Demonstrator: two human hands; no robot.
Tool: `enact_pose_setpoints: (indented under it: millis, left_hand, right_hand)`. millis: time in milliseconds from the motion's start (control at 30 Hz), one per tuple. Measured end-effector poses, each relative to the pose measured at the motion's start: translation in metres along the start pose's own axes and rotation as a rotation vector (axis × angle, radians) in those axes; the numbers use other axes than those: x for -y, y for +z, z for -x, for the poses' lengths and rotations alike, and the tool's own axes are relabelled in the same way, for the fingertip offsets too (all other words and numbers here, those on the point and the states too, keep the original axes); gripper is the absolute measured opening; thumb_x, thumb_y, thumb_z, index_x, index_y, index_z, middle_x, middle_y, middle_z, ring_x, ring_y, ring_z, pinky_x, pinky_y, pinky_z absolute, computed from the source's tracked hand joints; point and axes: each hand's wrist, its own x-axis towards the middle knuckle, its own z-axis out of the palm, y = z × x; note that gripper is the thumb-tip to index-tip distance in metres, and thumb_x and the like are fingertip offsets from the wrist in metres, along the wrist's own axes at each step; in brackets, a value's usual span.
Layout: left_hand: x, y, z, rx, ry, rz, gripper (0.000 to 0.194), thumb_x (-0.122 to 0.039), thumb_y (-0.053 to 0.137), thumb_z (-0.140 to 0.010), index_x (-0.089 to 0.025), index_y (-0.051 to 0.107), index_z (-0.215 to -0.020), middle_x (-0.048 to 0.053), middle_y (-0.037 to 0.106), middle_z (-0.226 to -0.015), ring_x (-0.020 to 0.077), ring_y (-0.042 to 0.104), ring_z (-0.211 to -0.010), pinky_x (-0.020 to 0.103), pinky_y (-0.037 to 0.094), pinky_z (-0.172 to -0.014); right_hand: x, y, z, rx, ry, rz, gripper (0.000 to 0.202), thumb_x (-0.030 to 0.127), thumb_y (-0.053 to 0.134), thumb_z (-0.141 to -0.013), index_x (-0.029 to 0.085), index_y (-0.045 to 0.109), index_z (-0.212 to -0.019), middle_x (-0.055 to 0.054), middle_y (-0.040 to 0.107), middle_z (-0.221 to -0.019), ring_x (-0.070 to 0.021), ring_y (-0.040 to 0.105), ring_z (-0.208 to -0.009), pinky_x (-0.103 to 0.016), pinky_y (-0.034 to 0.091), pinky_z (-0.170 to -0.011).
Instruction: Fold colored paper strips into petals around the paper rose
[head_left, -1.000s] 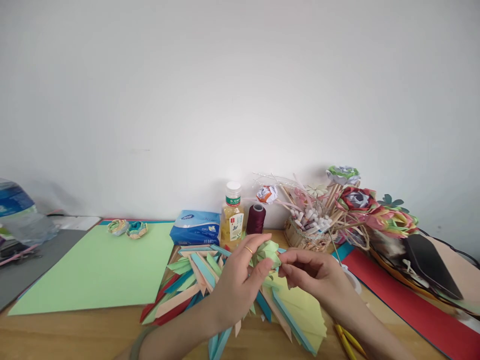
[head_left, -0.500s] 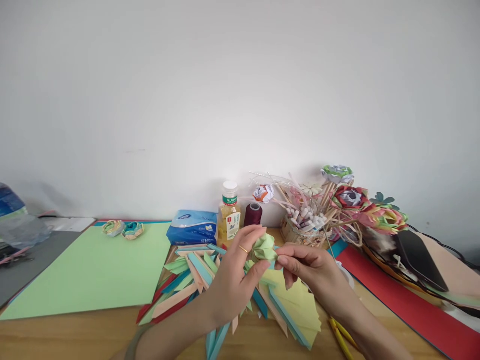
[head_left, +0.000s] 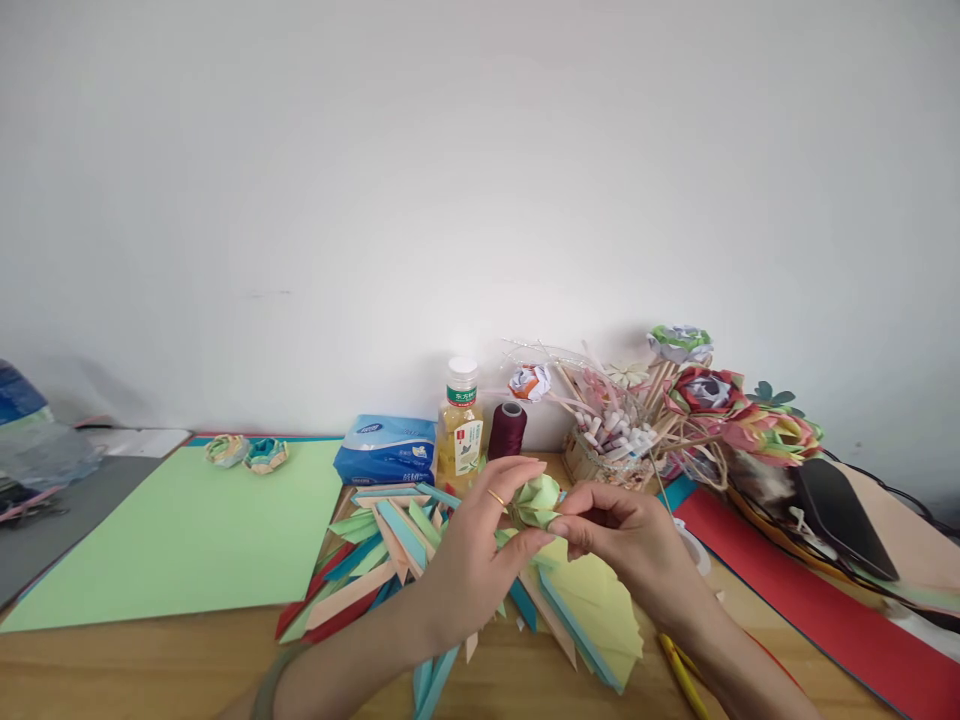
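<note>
A pale green folded paper flower (head_left: 537, 502) is held up between my two hands, above the table. My left hand (head_left: 480, 540), with a ring on one finger, curls around its left side, fingers above and thumb below. The fingertips of my right hand (head_left: 611, 525) pinch a petal at the flower's right edge. Beneath my hands lie folded paper strips (head_left: 401, 535) in green, blue, peach and red. Yellow paper sheets (head_left: 600, 610) are fanned out under my right hand.
Behind the hands stand a blue tissue pack (head_left: 385, 450), a drink bottle (head_left: 459, 430), a maroon thread spool (head_left: 507, 432) and a basket (head_left: 600, 468) with paper flowers. A green sheet (head_left: 202, 540) with two small paper flowers (head_left: 266, 456) lies left; yellow-handled scissors (head_left: 682, 675) lie front right.
The flower and both hands have shifted slightly right. My right fingers now sit closer in against the flower's edge, and the flower is turned a little.
</note>
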Motion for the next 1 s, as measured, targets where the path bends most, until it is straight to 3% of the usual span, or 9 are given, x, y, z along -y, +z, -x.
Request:
enact_pose_setpoints:
  millis: [133,333,833,1000]
  left_hand:
    - [-0.0027,-0.0032,-0.0017,0.069,-0.058,0.143,0.042,-0.031,0.055,-0.086,-0.033,0.048,-0.128,0.005,0.042,-0.135,0.0224,0.043,-0.124,0.029,0.050,-0.088]
    - [-0.0013,-0.0043,-0.0046,-0.018,-0.089,0.166,0.037,-0.028,0.052,-0.088,-0.029,0.051,-0.124,0.006,0.043,-0.135,0.0229,0.041,-0.127,0.029,0.049,-0.089]
    - [0.0002,0.0010,-0.0026,-0.015,-0.062,0.145,0.037,-0.021,0.052,-0.087,-0.030,0.051,-0.123,0.005,0.043,-0.133,0.0201,0.043,-0.123,0.028,0.049,-0.090]
    - [0.0006,0.0012,-0.0033,-0.029,-0.074,0.119,0.036,-0.027,0.052,-0.088,-0.030,0.051,-0.124,0.004,0.044,-0.134,0.0211,0.042,-0.125,0.029,0.047,-0.092]
  right_hand:
    - [-0.0022,-0.0021,-0.0001,0.008,-0.002,-0.009,0.030,0.044,0.081,-0.056,0.018,0.066,-0.059,0.002,0.057,-0.052,-0.0110,0.052,-0.049,-0.022,0.044,-0.049]
    - [-0.0025,-0.0062,-0.0012,0.090,0.001,0.034,0.036,0.052,0.073,-0.064,0.017,0.073,-0.074,0.000,0.060,-0.053,-0.0124,0.054,-0.052,-0.024,0.045,-0.052]
    - [-0.0033,0.0016,-0.0023,0.030,0.071,-0.024,0.037,0.042,0.085,-0.048,0.017,0.059,-0.054,0.004,0.052,-0.049,-0.0089,0.048,-0.047,-0.021,0.042,-0.046]
    - [-0.0013,0.0009,-0.0020,0.032,0.052,-0.023,0.038,0.047,0.083,-0.049,0.017,0.064,-0.062,0.003,0.056,-0.053,-0.0099,0.049,-0.048,-0.022,0.044,-0.048]
